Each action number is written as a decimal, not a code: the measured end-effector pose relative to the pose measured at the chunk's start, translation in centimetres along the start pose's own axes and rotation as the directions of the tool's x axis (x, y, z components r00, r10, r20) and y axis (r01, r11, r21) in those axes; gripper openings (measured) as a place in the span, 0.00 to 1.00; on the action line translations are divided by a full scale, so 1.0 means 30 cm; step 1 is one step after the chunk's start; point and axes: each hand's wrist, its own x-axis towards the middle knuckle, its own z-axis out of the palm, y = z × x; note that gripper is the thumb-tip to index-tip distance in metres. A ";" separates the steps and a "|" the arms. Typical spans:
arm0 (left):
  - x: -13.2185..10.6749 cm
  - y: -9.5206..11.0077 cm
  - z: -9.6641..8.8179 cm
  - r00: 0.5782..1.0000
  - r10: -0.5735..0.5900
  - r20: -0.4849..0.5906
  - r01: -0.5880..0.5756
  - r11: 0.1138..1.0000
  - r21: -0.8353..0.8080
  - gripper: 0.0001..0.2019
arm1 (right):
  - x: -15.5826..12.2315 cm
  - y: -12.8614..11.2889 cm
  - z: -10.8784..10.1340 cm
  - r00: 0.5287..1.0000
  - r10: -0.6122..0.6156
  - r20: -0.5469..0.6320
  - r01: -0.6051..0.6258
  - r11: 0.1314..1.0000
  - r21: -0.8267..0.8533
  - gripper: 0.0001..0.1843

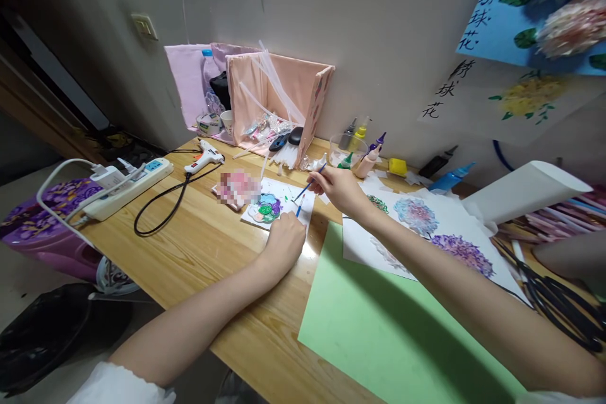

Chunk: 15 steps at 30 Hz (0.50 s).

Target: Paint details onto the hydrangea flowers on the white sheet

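My right hand (341, 187) pinches a thin blue paintbrush (312, 182) whose tip points down over a white sheet with paint on it (305, 207). Low on the table, my left hand (285, 238) is closed around a second blue paintbrush (298, 210), its tip pointing up and away. The two brush tips are close together above the sheet; whether they touch I cannot tell. Blobs of green, purple, blue and white paint (267, 207) cover the sheet's left part. Beneath my right forearm lies a white paper with painted hydrangeas (416, 217), overlapping a green sheet (360, 322).
Paint bottles (365, 163) and a clear round tub (337, 153) stand at the back. A glue gun (204, 156) and a power strip (127, 189) are on the left. Behind is a pink fabric box (315, 110); scissors (558, 303) lie at the right.
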 end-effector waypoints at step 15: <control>0.003 0.003 -0.014 0.998 0.019 0.063 -0.021 0.999 0.033 0.15 | 0.040 -0.070 0.015 0.981 -0.092 0.170 0.139 0.947 -0.289 0.13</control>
